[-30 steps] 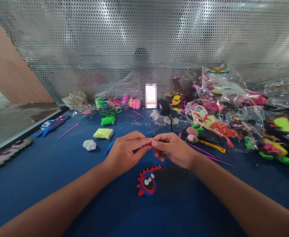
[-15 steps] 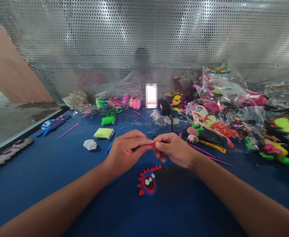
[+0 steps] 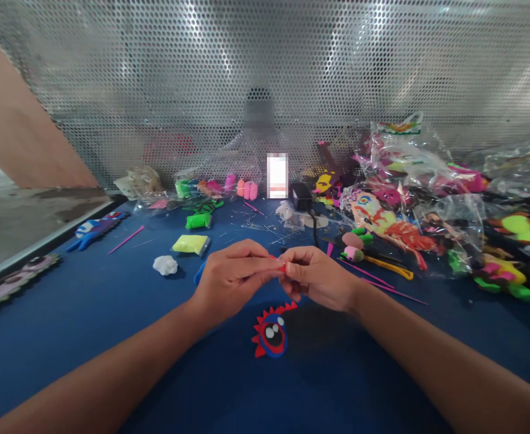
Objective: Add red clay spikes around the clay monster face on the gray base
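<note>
My left hand (image 3: 233,274) and my right hand (image 3: 316,274) meet above the middle of the blue table. Between their fingertips is a small piece of red modelling clay (image 3: 281,267), mostly covered by thumbs and fingers. Both hands are closed on it. Just below them on the table lies a clay figure (image 3: 271,333) with a large eye, a blue rim and red spikes along its left and top edge. A blue lump (image 3: 198,274) shows partly behind my left hand. To its left sits a white clay lump (image 3: 165,265).
A yellow clay packet (image 3: 191,244) and a green packet (image 3: 198,220) lie beyond my left hand. Pink sticks (image 3: 389,289) and a yellow-handled tool (image 3: 389,267) lie to the right, before bagged clay figures (image 3: 395,223). A perforated metal panel (image 3: 156,72) stands behind.
My fingers have shifted slightly around the red clay, and more of it now shows above the left fingertips. The figure on the table has not moved.
</note>
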A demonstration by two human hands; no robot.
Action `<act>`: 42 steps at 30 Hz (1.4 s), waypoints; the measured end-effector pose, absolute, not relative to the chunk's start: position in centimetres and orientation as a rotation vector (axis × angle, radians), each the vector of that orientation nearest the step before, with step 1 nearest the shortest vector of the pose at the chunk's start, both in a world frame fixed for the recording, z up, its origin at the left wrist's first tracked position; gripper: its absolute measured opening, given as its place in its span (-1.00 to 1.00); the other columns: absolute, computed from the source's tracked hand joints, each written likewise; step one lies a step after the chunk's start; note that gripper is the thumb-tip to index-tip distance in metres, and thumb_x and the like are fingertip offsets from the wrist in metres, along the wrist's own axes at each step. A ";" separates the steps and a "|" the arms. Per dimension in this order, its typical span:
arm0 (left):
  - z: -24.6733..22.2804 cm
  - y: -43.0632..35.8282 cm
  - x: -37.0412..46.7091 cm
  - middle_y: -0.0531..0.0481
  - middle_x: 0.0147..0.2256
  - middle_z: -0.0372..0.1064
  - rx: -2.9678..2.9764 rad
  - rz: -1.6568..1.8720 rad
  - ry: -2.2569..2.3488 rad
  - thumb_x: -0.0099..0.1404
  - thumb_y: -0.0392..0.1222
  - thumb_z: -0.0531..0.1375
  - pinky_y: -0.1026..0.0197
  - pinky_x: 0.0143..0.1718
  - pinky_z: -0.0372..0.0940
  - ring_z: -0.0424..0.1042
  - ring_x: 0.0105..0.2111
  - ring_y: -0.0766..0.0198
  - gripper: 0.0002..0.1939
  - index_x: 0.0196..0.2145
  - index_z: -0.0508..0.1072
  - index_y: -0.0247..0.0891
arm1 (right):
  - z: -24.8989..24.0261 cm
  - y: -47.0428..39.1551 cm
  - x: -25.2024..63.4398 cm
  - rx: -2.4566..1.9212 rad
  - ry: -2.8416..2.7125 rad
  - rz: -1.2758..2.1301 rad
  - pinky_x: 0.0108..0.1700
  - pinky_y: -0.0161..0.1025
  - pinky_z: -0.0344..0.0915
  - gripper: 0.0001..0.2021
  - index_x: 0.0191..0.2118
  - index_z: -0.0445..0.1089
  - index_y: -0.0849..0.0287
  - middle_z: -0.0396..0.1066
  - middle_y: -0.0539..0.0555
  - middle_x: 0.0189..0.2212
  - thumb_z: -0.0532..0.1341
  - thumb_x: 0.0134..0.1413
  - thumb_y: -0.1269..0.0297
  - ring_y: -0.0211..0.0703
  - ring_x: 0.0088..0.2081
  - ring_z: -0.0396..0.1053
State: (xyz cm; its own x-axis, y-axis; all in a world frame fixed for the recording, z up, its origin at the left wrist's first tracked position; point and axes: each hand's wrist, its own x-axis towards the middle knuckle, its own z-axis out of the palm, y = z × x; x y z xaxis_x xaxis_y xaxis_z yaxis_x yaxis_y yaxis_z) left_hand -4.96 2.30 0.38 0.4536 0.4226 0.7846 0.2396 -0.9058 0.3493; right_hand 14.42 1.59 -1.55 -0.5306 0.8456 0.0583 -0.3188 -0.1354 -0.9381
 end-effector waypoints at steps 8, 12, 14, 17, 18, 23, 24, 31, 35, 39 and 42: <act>0.2 2.6 -5.0 0.03 -0.35 0.45 2.545 1.459 0.646 0.23 -0.33 0.26 0.35 -0.39 0.35 0.42 -0.41 0.41 -0.83 -0.23 0.58 -0.16 | -1.3 1.6 14.6 -0.706 -1.352 1.684 -0.56 -0.38 0.26 -0.73 -0.35 0.45 0.23 0.40 -0.02 -0.59 0.37 -0.03 0.10 -0.31 -0.57 0.33; 0.1 2.6 -4.9 0.00 -0.30 0.45 2.544 1.352 0.715 0.26 -0.30 0.23 0.33 -0.37 0.34 0.41 -0.39 0.38 -0.80 -0.16 0.55 -0.18 | -1.2 1.8 14.7 -0.818 -1.438 1.567 -0.56 -0.39 0.26 -0.75 -0.36 0.49 0.23 0.39 -0.02 -0.59 0.37 -0.04 0.12 -0.33 -0.56 0.32; 0.0 2.7 -4.9 -0.02 -0.26 0.44 2.522 1.269 0.757 0.26 -0.30 0.21 0.33 -0.40 0.34 0.39 -0.41 0.39 -0.76 -0.10 0.53 -0.18 | -1.2 1.9 14.7 -0.850 -1.444 1.543 -0.56 -0.39 0.26 -0.76 -0.37 0.48 0.21 0.38 -0.03 -0.58 0.36 -0.04 0.11 -0.33 -0.55 0.32; 0.1 2.7 -4.8 -0.05 -0.25 0.44 2.462 1.225 0.867 0.28 -0.28 0.18 0.32 -0.44 0.32 0.38 -0.44 0.38 -0.78 -0.12 0.53 -0.21 | -1.2 2.1 14.8 -0.883 -1.406 1.504 -0.57 -0.39 0.25 -0.75 -0.38 0.47 0.20 0.37 -0.04 -0.58 0.36 -0.05 0.10 -0.32 -0.55 0.32; 0.1 2.7 -4.8 -0.05 -0.26 0.44 2.445 1.227 0.925 0.29 -0.27 0.17 0.32 -0.45 0.31 0.38 -0.44 0.37 -0.79 -0.14 0.53 -0.21 | -1.3 2.1 14.9 -0.899 -1.397 1.486 -0.57 -0.39 0.25 -0.75 -0.38 0.47 0.20 0.37 -0.04 -0.59 0.36 -0.05 0.09 -0.32 -0.56 0.32; 0.5 2.6 -4.7 0.00 -0.36 0.45 2.511 1.035 1.130 0.30 -0.22 0.14 0.31 -0.48 0.24 0.38 -0.46 0.34 -0.79 -0.18 0.55 -0.20 | -1.3 2.5 15.2 -0.944 -1.399 1.417 -0.57 -0.39 0.24 -0.74 -0.38 0.46 0.21 0.36 -0.05 -0.62 0.35 -0.04 0.08 -0.34 -0.59 0.30; 0.5 2.5 -4.7 0.00 -0.36 0.45 2.551 0.935 1.133 0.30 -0.19 0.14 0.30 -0.47 0.24 0.39 -0.45 0.32 -0.79 -0.17 0.54 -0.19 | -1.3 2.6 15.3 -0.939 -1.385 1.411 -0.58 -0.39 0.23 -0.74 -0.38 0.45 0.21 0.35 -0.05 -0.62 0.35 -0.04 0.09 -0.34 -0.58 0.30; 0.2 0.5 -4.3 -0.15 -0.13 0.48 2.674 0.394 1.199 0.17 0.27 0.15 0.11 -0.30 0.30 0.48 -0.23 -0.01 -0.40 0.00 0.46 -0.21 | -1.0 3.1 15.8 -0.919 -1.186 1.412 -0.61 -0.38 0.20 -0.79 -0.40 0.43 0.19 0.37 -0.01 -0.43 0.35 -0.04 0.16 -0.35 -0.53 0.32; 0.1 -1.3 -3.9 -0.22 0.03 0.39 2.641 0.356 1.192 0.10 0.27 0.21 0.02 -0.18 0.31 0.42 -0.06 -0.16 -0.32 0.07 0.40 -0.20 | -1.0 3.1 16.0 -0.905 -1.164 1.445 -0.59 -0.38 0.19 -0.82 -0.35 0.44 0.17 0.38 -0.01 -0.43 0.36 -0.05 0.20 -0.35 -0.52 0.31; -0.1 -2.3 -3.6 -0.17 0.01 0.40 2.586 0.335 1.236 0.05 0.15 0.30 -0.02 -0.16 0.31 0.40 -0.04 -0.19 -0.34 0.09 0.37 -0.11 | -1.0 3.1 15.9 -0.909 -1.154 1.461 -0.59 -0.39 0.19 -0.77 -0.29 0.46 0.18 0.38 0.00 -0.42 0.37 -0.06 0.19 -0.36 -0.52 0.31; -0.2 -2.4 -3.5 -0.14 -0.02 0.41 2.530 0.392 1.238 -0.01 0.05 0.35 0.04 -0.24 0.33 0.43 -0.10 -0.14 -0.32 0.08 0.35 -0.10 | -1.1 3.2 15.9 -0.938 -1.164 1.449 -0.59 -0.40 0.19 -0.74 -0.29 0.47 0.20 0.38 0.00 -0.42 0.36 -0.07 0.15 -0.36 -0.53 0.30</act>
